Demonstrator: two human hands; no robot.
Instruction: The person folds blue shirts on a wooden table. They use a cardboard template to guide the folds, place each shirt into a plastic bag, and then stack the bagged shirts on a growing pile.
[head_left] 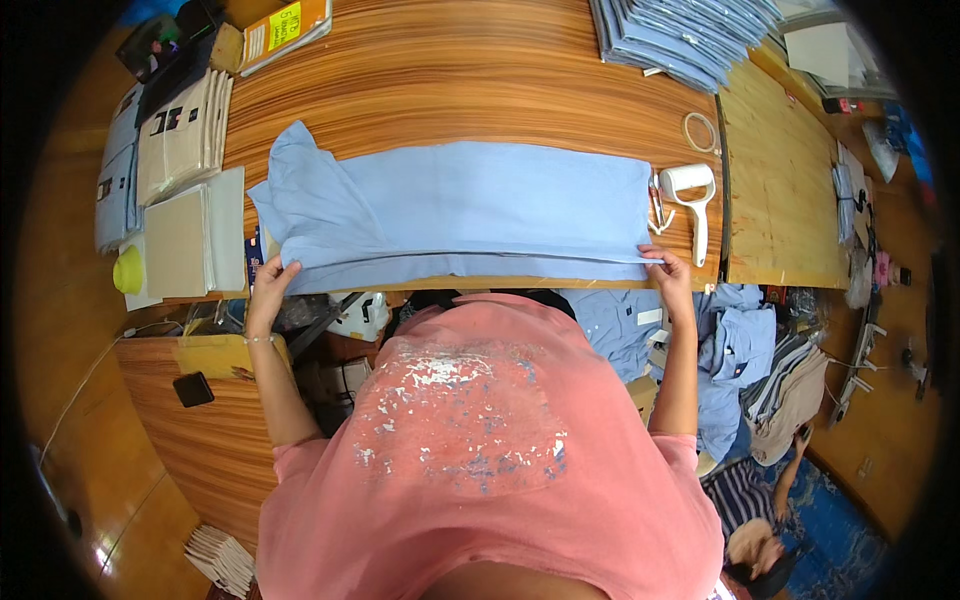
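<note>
A light blue shirt [500, 195] lies stretched sideways along the front of the wooden table, folded into a long strip. A sleeve is folded over near its left end. At the lower left corner, my left hand [268, 285] pinches the cloth between thumb and fingers. My right hand [668, 268] grips the near edge at the right end, where a narrow fold runs along the strip. Just beyond that end lie a white lint roller [690, 190] and a small pair of snips [656, 200].
Folded blue shirts [680, 40] are stacked at the far right. Packed beige garments [185, 135] and cardboard sheets [195, 240] sit at the left. A tape roll [700, 132] lies by the table's right seam. More garments [740, 345] hang below, and another person [755, 510] is at lower right.
</note>
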